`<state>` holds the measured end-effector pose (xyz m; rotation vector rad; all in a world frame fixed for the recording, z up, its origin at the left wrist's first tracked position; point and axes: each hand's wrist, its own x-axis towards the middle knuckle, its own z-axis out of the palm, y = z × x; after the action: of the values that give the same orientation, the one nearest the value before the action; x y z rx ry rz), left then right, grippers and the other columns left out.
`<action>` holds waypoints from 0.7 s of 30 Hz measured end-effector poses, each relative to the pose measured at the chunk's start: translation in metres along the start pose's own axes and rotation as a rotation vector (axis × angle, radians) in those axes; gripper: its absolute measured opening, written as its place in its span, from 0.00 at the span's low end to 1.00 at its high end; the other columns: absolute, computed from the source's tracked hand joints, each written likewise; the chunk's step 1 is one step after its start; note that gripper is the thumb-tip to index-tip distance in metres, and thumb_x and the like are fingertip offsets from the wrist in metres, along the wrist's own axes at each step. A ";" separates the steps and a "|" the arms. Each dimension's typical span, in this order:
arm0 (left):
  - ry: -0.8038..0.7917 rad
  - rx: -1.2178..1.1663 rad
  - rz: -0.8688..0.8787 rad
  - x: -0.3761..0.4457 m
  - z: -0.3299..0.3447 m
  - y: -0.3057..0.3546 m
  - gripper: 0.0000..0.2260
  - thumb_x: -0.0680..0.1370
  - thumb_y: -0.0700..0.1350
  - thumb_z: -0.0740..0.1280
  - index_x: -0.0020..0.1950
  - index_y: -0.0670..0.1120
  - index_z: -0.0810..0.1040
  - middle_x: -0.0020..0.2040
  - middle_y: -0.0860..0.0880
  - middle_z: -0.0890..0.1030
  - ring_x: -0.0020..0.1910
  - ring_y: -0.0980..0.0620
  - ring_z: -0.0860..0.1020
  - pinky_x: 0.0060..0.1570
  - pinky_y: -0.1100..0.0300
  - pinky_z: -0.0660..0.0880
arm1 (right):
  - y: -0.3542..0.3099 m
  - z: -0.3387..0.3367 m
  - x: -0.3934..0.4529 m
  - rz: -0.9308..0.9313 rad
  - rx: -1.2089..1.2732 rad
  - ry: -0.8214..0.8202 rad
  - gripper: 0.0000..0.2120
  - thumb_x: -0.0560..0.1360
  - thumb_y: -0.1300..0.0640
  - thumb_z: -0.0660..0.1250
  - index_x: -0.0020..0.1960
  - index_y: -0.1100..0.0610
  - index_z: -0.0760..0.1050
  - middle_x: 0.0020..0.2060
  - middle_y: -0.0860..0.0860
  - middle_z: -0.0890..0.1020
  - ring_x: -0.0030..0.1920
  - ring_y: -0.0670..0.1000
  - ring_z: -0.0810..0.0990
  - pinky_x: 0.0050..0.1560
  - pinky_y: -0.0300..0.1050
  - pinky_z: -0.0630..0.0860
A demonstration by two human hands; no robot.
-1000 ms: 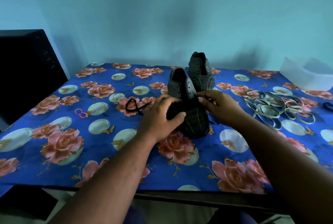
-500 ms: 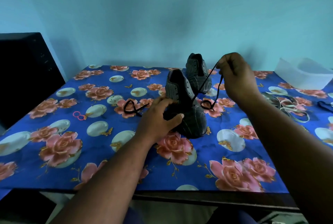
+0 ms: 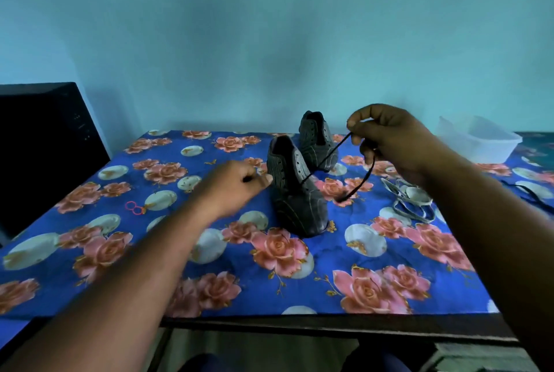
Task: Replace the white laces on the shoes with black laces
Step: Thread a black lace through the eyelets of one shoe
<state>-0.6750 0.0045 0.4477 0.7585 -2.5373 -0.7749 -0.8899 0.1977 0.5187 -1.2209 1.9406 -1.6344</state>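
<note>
Two dark striped shoes stand on the flowered tablecloth [image 3: 269,290]. The near shoe [image 3: 296,195] points its toe toward me, and the far shoe [image 3: 317,141] stands behind it. A black lace [image 3: 326,157] rises taut from the near shoe's eyelets to my right hand [image 3: 389,144], which pinches it up and to the right of the shoe. The lace's loose end hangs down from that hand. My left hand [image 3: 236,186] is just left of the near shoe, its fingers closed on a dark bit of the lace's other end.
The white laces [image 3: 410,199] lie in a heap right of the shoes, partly under my right arm. A clear plastic tub [image 3: 479,144] stands at the back right. Another black lace [image 3: 527,192] lies far right. Pink rings [image 3: 135,208] and a black box [image 3: 45,147] are at left.
My right hand has lifted off the near shoe and drawn the black lace up and right. My left hand has let go of the shoe and shifted left onto the lace's other end.
</note>
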 end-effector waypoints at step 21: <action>0.224 -0.384 0.178 -0.054 -0.172 0.186 0.06 0.84 0.45 0.65 0.58 0.48 0.81 0.38 0.51 0.83 0.29 0.53 0.74 0.32 0.60 0.70 | -0.208 0.002 -0.052 -0.206 0.262 -0.122 0.11 0.83 0.61 0.63 0.60 0.58 0.81 0.53 0.53 0.87 0.55 0.53 0.86 0.60 0.55 0.81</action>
<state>-0.6186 0.0989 0.6822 0.4565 -2.1327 -1.0125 -0.7758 0.2408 0.6952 -1.4114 1.5147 -1.7993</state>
